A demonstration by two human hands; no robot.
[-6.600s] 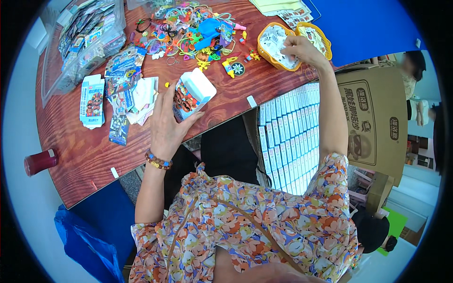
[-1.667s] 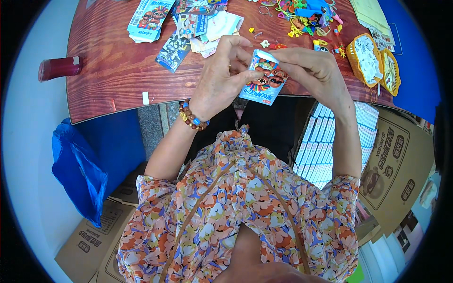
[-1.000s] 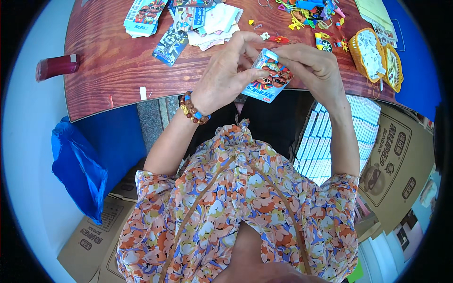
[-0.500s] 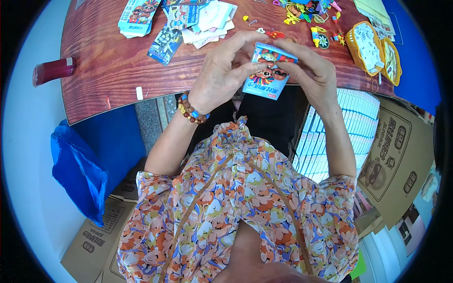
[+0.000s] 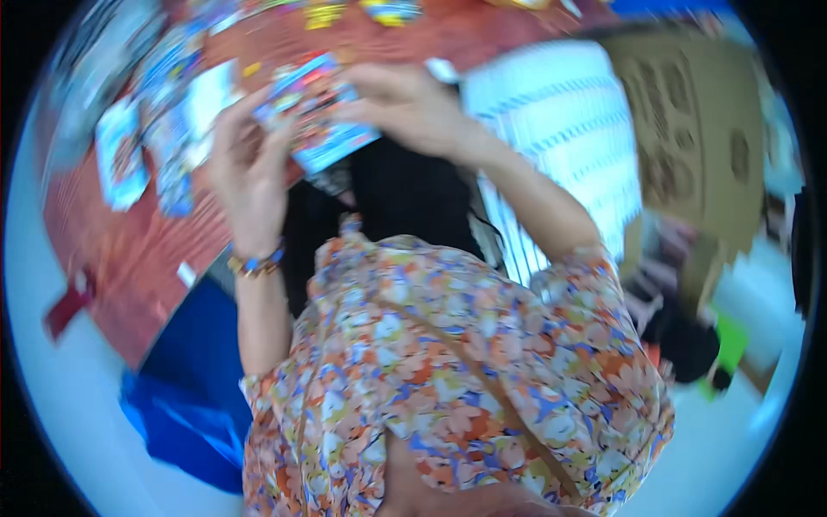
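Note:
A small light-blue printed packet (image 5: 320, 125), its front covered in a colourful picture, is held tilted above my lap at the table's edge. My right hand (image 5: 405, 108) grips its right side, thumb across the front and fingers behind. At the left edge, my left hand (image 5: 250, 168) has its fingers curled round the packet's side; beads circle that wrist. Motion smears the picture, so the exact finger contact is soft. Nearest to my left hand on the table are a pale card (image 5: 207, 99) and stacks of blue printed cards (image 5: 122, 155).
Right of my lap stands an opened carton packed with rows of white-and-blue boxes (image 5: 560, 129), beside its brown cardboard flap (image 5: 706, 142). Small yellow toys (image 5: 324, 14) lie at the table's far side. A dark red object (image 5: 69, 306) sits by the left edge, above a blue bag (image 5: 185, 422).
The view has swung to the right, bringing more of the carton into sight and shifting the table leftward. Both hands still hold the packet, which now tilts the other way.

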